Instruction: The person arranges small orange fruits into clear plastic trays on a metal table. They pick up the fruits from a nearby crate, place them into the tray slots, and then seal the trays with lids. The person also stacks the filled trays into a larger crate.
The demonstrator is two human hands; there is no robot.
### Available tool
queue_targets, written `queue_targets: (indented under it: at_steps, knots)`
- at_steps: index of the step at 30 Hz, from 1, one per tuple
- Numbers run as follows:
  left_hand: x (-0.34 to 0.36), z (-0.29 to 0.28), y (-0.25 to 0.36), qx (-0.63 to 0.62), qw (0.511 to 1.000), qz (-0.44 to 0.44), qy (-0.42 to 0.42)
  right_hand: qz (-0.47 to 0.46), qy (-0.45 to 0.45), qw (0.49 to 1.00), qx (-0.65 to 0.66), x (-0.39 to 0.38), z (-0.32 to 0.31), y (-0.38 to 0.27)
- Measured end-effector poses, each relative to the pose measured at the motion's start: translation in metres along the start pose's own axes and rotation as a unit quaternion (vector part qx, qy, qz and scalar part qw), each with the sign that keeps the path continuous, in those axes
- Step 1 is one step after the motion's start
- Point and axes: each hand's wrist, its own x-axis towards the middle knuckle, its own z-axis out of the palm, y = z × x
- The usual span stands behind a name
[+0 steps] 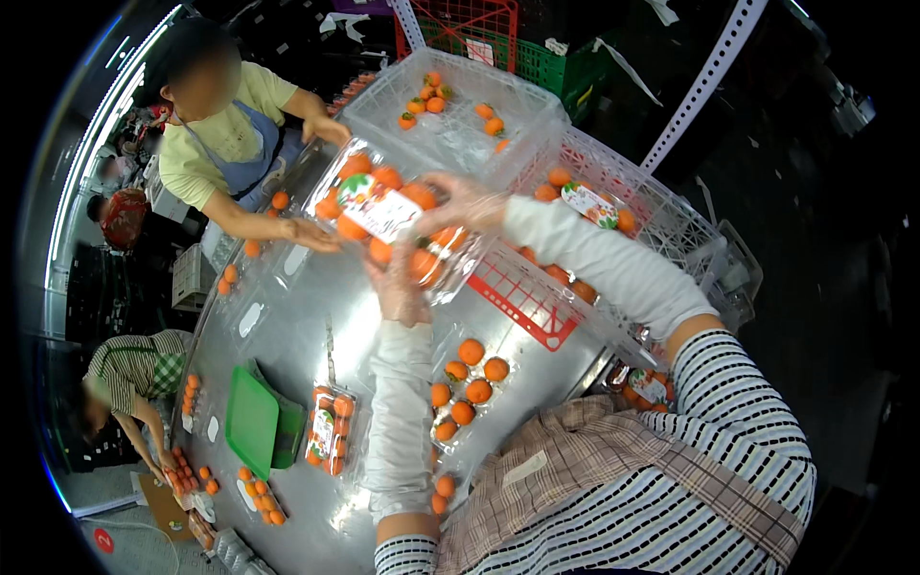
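Clear plastic packs of orange persimmons (353,226) with a white, red and green label are raised above the steel table, blurred by motion. My left hand (397,273) grips them from the near side, below the label. My right hand (458,203) holds their right side, in front of a clear crate (530,113) holding loose persimmons. A co-worker's hands (316,233) are at the packs' far left. Below my hands, loose persimmons (477,390) lie on clear plastic trays beside a filled pack (328,431).
A white mesh crate (690,225) with packs borders the table (287,335) at right, beside a red basket (517,311) and a perforated upright (704,81). A green container (251,412) stands left. One co-worker (220,144) is opposite; another (139,374) bends at the left edge.
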Motion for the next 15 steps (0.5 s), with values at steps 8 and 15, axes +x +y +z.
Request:
queue_targets:
  at_steps: [8,15]
  knots:
    - [-0.072,0.128,-0.084,-0.036,0.977,-0.125,-0.172,0.051,0.120,0.991,-0.007,-0.169,-0.123,0.007]
    - [-0.075,0.161,-0.152,0.090,0.866,-0.358,-0.337,0.100,0.380,0.915,0.090,-0.298,-0.098,0.068]
